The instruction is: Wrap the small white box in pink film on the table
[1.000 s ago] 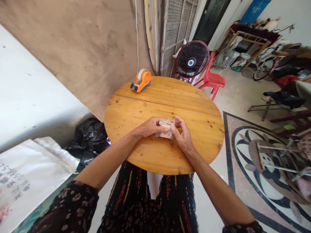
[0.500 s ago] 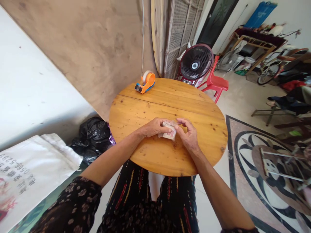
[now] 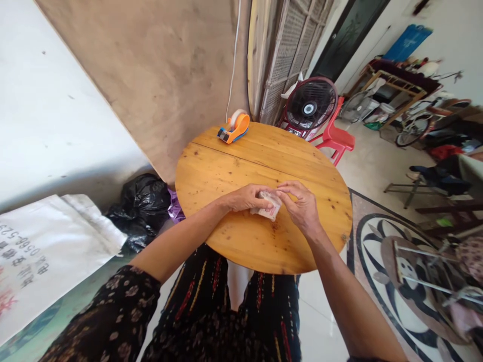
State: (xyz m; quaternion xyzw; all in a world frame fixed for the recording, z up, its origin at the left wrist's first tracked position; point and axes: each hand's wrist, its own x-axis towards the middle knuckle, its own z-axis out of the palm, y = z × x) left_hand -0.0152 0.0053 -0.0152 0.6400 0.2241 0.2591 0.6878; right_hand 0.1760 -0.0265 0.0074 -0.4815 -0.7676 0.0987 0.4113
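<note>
Above the near middle of the round wooden table (image 3: 215, 173) I hold a small white packet (image 3: 270, 207) with faint pinkish print and what looks like a clear plastic wrap. My left hand (image 3: 245, 197) is closed around its left side, with the thumb lying across the face. At the packet's upper right corner, thumb and fingertips of my right hand (image 3: 304, 206) pinch together on what appears to be the edge of the wrap. The rest of that palm stays off the packet. An orange and blue tape dispenser (image 3: 234, 126) with a roll stands at the table's far left edge.
A dark red fan (image 3: 309, 108) and a red plastic chair (image 3: 335, 134) stand beyond the table. Black plastic bags (image 3: 141, 206) and a white printed sack (image 3: 56, 246) lie at the left. A wooden board (image 3: 151, 65) leans close behind the table.
My right fingers have drawn together at the packet's upper corner, and the hand has shifted slightly right. The left hand keeps its hold. The whole view has turned a little.
</note>
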